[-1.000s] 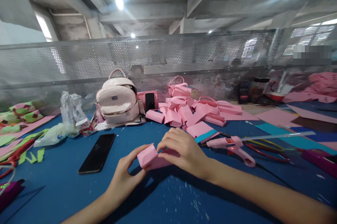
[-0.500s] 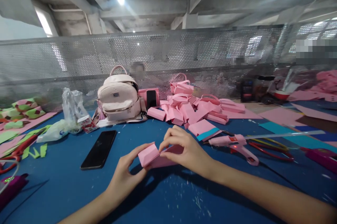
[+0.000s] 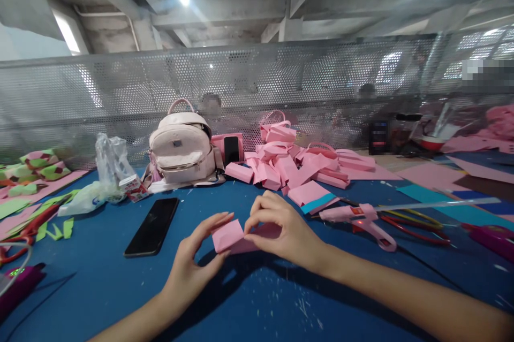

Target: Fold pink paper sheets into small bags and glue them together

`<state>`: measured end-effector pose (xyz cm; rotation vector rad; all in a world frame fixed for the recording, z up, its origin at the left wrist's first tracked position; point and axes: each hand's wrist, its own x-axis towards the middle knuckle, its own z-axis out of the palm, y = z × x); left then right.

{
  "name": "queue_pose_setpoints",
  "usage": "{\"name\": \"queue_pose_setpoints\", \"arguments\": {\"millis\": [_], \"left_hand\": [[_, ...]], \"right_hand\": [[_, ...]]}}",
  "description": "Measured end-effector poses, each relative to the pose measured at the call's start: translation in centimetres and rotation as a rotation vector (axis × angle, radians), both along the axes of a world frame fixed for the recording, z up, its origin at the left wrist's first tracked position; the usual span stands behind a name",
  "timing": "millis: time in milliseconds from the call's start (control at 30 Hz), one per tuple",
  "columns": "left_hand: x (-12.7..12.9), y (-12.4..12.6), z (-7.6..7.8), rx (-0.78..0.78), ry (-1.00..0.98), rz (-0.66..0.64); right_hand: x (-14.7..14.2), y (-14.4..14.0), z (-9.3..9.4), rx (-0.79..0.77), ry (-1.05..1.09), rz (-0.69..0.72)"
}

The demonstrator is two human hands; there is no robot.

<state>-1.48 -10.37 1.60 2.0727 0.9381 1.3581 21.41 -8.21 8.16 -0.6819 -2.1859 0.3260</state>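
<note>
Between my hands, just over the blue table, is a small folded pink box [image 3: 228, 236], its closed end facing left. My left hand [image 3: 199, 245] grips that end, with fingers on the upper edge and thumb beneath. Thumb and fingertips of my right hand [image 3: 277, 227] pinch the box's near upper edge, and this hand covers much of the far side. Behind them lies a pile of folded pink pieces [image 3: 287, 165]. A flat pink piece with a blue strip [image 3: 315, 197] rests beyond my right hand.
A pink glue gun [image 3: 363, 219] with a clear stick and cord lies right, beside red-handled scissors [image 3: 417, 228]. A black phone [image 3: 152, 227] lies left. Farther back stand a pale backpack [image 3: 180, 146] and a plastic bag [image 3: 110, 165]; green strips and red scissors [image 3: 34, 227] are far left.
My hands keep nearly the same hold on the pink box. The left fingers have shifted slightly along its upper edge, and the box has turned a little.
</note>
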Motion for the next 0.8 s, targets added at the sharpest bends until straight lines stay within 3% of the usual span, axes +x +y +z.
{"name": "queue_pose_setpoints", "arguments": {"millis": [400,800], "left_hand": [[-0.28,-0.38,0.65,0.242,0.009,0.082],[-0.28,-0.31,0.87,0.262,-0.007,0.044]], "right_hand": [[-0.02,-0.08,-0.29,0.061,0.014,-0.012],[-0.06,-0.23,-0.58,0.096,0.033,-0.010]]}}
